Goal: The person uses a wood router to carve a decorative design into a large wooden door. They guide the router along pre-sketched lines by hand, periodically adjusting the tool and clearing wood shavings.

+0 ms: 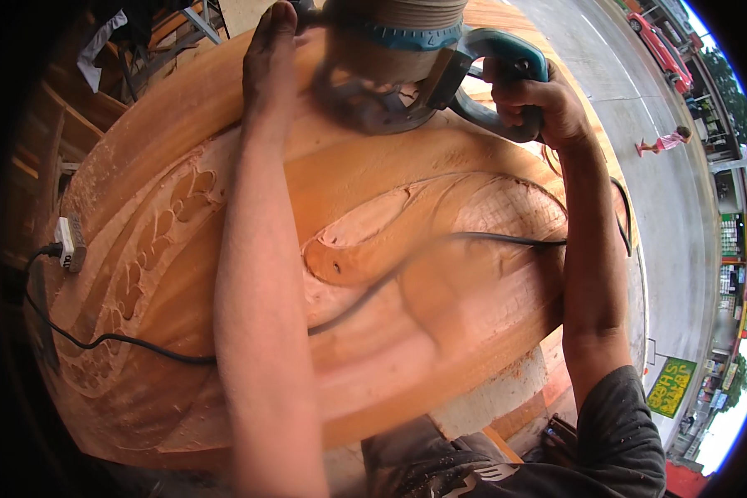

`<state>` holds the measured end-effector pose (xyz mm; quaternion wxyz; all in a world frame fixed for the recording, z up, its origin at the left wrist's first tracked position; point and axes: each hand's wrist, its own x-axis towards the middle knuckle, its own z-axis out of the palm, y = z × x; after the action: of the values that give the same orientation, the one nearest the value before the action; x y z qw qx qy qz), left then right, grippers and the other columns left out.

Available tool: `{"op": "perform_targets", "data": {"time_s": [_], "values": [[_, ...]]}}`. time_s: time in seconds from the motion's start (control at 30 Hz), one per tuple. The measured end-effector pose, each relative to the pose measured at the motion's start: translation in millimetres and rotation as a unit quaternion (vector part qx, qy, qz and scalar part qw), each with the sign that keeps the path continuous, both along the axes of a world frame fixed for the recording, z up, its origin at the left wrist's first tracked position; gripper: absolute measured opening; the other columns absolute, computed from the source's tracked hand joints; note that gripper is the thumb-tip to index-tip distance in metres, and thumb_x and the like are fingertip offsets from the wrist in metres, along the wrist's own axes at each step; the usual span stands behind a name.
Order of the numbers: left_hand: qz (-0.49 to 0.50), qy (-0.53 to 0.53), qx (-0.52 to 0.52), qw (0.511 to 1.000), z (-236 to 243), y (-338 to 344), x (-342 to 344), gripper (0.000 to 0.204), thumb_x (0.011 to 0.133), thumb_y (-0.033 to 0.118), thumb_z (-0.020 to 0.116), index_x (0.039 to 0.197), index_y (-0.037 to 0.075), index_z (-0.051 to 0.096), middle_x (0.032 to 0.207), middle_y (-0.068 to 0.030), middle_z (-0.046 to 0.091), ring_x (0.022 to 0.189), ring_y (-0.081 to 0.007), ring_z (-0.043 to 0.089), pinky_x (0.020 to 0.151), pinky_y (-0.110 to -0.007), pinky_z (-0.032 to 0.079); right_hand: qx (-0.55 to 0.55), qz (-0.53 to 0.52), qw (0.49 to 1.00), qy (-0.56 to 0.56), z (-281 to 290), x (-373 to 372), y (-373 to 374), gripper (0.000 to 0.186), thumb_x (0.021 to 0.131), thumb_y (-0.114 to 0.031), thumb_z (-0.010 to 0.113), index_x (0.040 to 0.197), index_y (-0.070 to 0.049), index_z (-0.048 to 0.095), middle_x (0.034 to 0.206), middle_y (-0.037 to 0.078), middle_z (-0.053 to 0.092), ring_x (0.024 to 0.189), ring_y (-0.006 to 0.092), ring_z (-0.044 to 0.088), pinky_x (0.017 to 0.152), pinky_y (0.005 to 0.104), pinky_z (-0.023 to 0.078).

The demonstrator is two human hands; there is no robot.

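A plunge router (390, 58) with a teal depth ring and dark round base stands on a large carved wooden panel (349, 183) at the top of the view. My right hand (548, 100) is wrapped round its teal-and-black D-shaped handle. At the router's left side, my left hand (270, 50) is closed at a dark side grip, seen edge-on with most fingers hidden. The panel bears curved carved grooves, raised leaf-like shapes and a hatched, rough-cut area. The router's bit is not visible, and the base is blurred.
A black cord (373, 290) crosses the panel under both forearms to a white plug-in socket (70, 245) at the left. Wood scraps and frames (75, 108) lie beyond. To the right run a road, a red car (660, 50) and a person (664, 141) in pink.
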<state>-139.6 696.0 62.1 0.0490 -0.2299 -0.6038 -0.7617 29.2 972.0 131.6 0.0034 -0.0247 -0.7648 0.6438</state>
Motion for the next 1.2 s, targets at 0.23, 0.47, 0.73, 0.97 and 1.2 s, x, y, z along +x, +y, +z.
{"op": "perform_targets", "data": {"time_s": [0.23, 0.47, 0.73, 0.97, 1.2], "values": [[0.037, -0.052, -0.034, 0.997, -8.9, -1.2, -9.3, 0.095, 0.099, 0.068, 0.053, 0.159, -0.003, 0.031, 0.149, -0.0144, 0.051, 0.123, -0.0240, 0.059, 0.116, -0.039, 0.041, 0.022, -0.025, 0.999, -0.008, 4.0, -2.1, -4.4, 0.033, 0.070, -0.017, 0.077, 0.099, -0.001, 0.072, 0.063, 0.001, 0.056, 0.055, 0.0114, 0.054, 0.058, 0.0275, 0.041], [0.008, -0.031, -0.043, 0.999, -2.7, 3.0, -5.2, 0.098, 0.098, 0.069, 0.054, 0.159, -0.004, 0.029, 0.151, -0.0159, 0.048, 0.124, -0.0249, 0.059, 0.116, -0.038, 0.041, 0.033, -0.024, 0.999, -0.007, 3.4, -3.7, -2.4, 0.033, 0.070, -0.017, 0.076, 0.098, 0.000, 0.072, 0.062, 0.002, 0.056, 0.055, 0.0118, 0.053, 0.058, 0.0276, 0.041], [0.006, -0.030, -0.060, 0.998, 3.4, 4.2, 0.1, 0.093, 0.097, 0.073, 0.050, 0.153, -0.001, 0.041, 0.141, -0.0149, 0.056, 0.126, -0.0236, 0.057, 0.117, -0.038, 0.040, 0.017, -0.021, 1.000, -0.007, 4.8, -2.9, 1.5, 0.032, 0.070, -0.014, 0.076, 0.099, 0.001, 0.072, 0.061, 0.002, 0.057, 0.054, 0.0119, 0.054, 0.057, 0.0282, 0.042], [-0.004, -0.043, -0.058, 0.997, 3.1, 4.4, -2.6, 0.085, 0.100, 0.068, 0.049, 0.152, 0.001, 0.043, 0.138, -0.0116, 0.058, 0.124, -0.0219, 0.057, 0.115, -0.038, 0.041, 0.018, -0.014, 1.000, -0.008, 2.8, -4.7, 4.3, 0.031, 0.071, -0.014, 0.077, 0.098, 0.000, 0.073, 0.062, 0.002, 0.058, 0.054, 0.0120, 0.054, 0.057, 0.0283, 0.042], [0.003, -0.039, -0.054, 0.998, -1.7, 4.1, -5.6, 0.088, 0.099, 0.068, 0.052, 0.154, 0.001, 0.041, 0.139, -0.0109, 0.058, 0.123, -0.0218, 0.058, 0.116, -0.038, 0.040, 0.017, -0.017, 1.000, -0.012, 4.1, -1.8, 6.4, 0.029, 0.072, -0.013, 0.077, 0.098, -0.001, 0.073, 0.062, 0.002, 0.058, 0.054, 0.0114, 0.055, 0.056, 0.0275, 0.042]]}}
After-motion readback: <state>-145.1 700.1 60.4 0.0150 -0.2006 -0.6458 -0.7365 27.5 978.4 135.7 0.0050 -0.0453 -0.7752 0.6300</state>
